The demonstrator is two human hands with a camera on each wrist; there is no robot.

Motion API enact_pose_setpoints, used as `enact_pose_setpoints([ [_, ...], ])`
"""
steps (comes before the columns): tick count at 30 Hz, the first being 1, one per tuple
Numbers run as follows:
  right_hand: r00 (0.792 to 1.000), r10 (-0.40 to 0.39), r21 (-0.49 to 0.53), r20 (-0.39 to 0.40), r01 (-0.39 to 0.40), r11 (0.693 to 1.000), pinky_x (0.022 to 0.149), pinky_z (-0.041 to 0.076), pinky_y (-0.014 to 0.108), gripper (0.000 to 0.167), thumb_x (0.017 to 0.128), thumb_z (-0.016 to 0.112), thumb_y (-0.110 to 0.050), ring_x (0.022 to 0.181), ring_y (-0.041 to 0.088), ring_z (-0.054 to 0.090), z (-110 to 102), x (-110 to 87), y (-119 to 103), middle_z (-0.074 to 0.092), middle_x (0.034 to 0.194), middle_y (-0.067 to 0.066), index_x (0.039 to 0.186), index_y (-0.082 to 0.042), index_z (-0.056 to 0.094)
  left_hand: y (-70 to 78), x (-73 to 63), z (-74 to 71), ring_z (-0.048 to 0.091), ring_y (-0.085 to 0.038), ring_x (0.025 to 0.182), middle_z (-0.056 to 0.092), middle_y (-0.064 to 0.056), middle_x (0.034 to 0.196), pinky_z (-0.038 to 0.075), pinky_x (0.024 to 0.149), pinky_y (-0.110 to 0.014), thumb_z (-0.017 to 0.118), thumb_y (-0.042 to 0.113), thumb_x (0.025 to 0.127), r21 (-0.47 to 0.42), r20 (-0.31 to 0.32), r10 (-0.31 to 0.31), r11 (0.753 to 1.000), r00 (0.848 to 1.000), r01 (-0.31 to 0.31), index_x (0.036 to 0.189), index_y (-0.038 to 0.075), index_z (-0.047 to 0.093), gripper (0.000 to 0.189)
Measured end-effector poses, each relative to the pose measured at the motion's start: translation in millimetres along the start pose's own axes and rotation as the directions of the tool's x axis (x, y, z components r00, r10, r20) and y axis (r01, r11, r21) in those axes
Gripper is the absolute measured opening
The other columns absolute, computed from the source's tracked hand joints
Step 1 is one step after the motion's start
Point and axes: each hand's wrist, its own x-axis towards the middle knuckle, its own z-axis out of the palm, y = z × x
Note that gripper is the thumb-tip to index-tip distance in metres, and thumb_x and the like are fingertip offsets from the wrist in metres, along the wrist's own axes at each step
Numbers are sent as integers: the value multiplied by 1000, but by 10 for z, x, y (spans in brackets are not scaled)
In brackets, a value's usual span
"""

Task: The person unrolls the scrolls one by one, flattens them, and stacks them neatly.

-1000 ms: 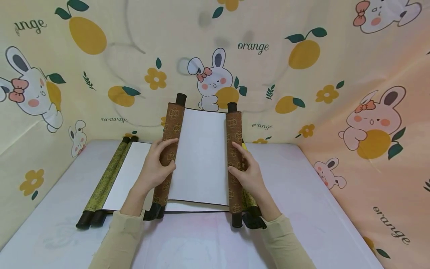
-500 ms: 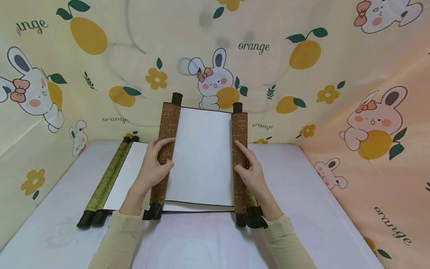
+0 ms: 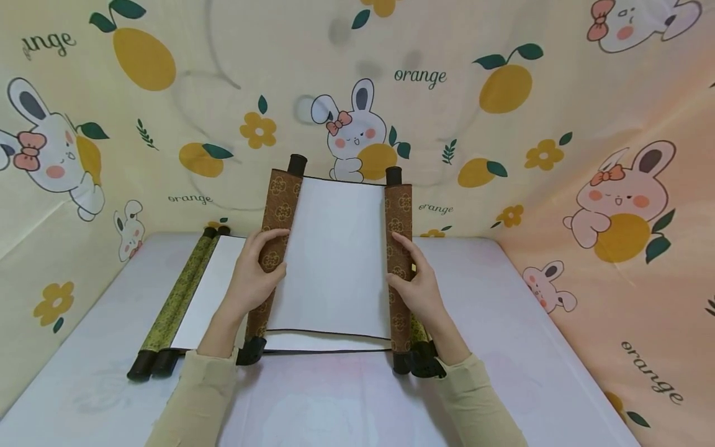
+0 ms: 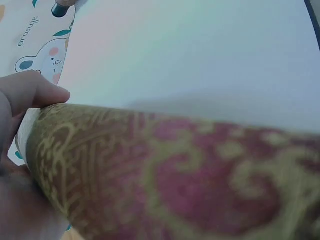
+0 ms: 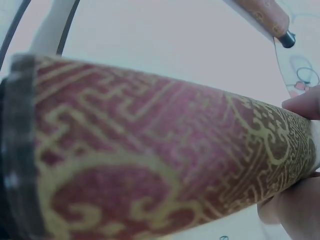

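Note:
A brown scroll with gold flower patterns and black end knobs is held tilted up in the head view, white paper (image 3: 335, 261) spread between its two rollers. My left hand (image 3: 254, 276) grips the left roller (image 3: 282, 202), thumb on the paper side. Around the right roller (image 3: 399, 211) curl the thumb and fingers of my right hand (image 3: 416, 282). In the left wrist view the patterned roller (image 4: 165, 170) fills the lower part, with the thumb at its edge. The right wrist view shows the other roller (image 5: 150, 145) close up, fingertips at its far end.
Behind the brown scroll lies a second scroll with green rollers (image 3: 181, 292) and white paper (image 3: 212, 298), partly covered by it. Its right-hand roller (image 3: 419, 332) peeks out beside my right hand. A cloth printed with rabbits and oranges hangs around the white table (image 3: 503, 347).
Both brown rollers have moved apart, the left one leftward and the right one rightward, so a wider stretch of white paper shows. Both hands keep their hold.

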Motion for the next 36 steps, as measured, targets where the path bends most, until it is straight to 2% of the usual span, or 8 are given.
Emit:
enact_pose_setpoints([
  [9, 999, -46, -11, -14, 46, 999, 83, 53, 37, 82, 89, 65, 12, 114, 30, 56, -64, 9, -26, 46, 154, 5, 157, -30, 47, 21, -14, -62, 24, -46, 152, 35, -21, 160, 26, 114, -71, 68, -7, 91, 20, -31, -6, 1000, 1000, 6, 146, 15, 57, 60],
  [13, 999, -51, 12, -14, 51, 999, 67, 47, 29, 83, 88, 58, 16, 111, 32, 55, -82, -1, -37, 42, 160, 0, 157, -28, 47, 21, -22, -88, 28, -46, 149, 31, -22, 161, 31, 111, -69, 66, -9, 91, 21, -44, -1, 1000, 999, 2, 146, 13, 57, 60],
  [16, 998, -54, 13, -15, 55, 998, 56, 37, 28, 86, 87, 52, 17, 121, 30, 48, -96, -5, -42, 36, 165, -4, 159, -31, 45, 17, -18, -98, 33, -47, 146, 31, -22, 160, 35, 108, -66, 63, -10, 90, 21, -50, 2, 1000, 999, -1, 147, 13, 57, 62],
  [20, 999, -50, 15, -16, 50, 999, 56, 34, 27, 89, 88, 48, 17, 147, 19, 30, -106, -1, -59, 30, 168, -10, 160, -34, 41, 18, -10, -103, 33, -47, 146, 31, -22, 161, 36, 104, -63, 60, -11, 88, 23, -48, -6, 1000, 999, 7, 148, 15, 57, 65],
  [24, 1000, -19, 37, -23, 20, 999, 56, 35, 26, 88, 88, 47, 16, 150, 15, 25, -98, 0, -66, 29, 168, -12, 160, -36, 41, 29, -15, -104, 32, -49, 145, 30, -23, 161, 36, 99, -60, 59, -11, 85, 47, -50, -28, 998, 998, 30, 148, 15, 58, 68],
  [27, 999, 4, 46, -33, -3, 999, 66, 41, 28, 87, 89, 50, 14, 150, 13, 26, -82, 6, -57, 30, 168, -13, 159, -37, 42, 30, -15, -98, 30, -50, 146, 28, -25, 161, 37, 97, -59, 59, -10, 83, 64, -62, -44, 997, 997, 48, 148, 14, 58, 69],
  [32, 998, -3, 13, -60, 4, 1000, 103, 42, 43, 86, 90, 66, 9, 152, 20, 29, -53, 12, -39, 31, 167, -8, 160, -35, 42, -3, 2, -78, 34, -47, 143, 32, -24, 155, 37, 101, -60, 66, -9, 83, 73, -101, -39, 996, 994, 47, 146, 14, 58, 68],
  [36, 997, -11, -1, -82, 10, 1000, 102, 45, 45, 85, 90, 70, 7, 147, 24, 37, -45, 13, -33, 32, 166, -6, 158, -35, 43, -36, 9, -79, 40, -45, 136, 37, -25, 147, 39, 103, -61, 71, -10, 84, 80, -137, -8, 997, 991, 19, 144, 12, 58, 65],
])
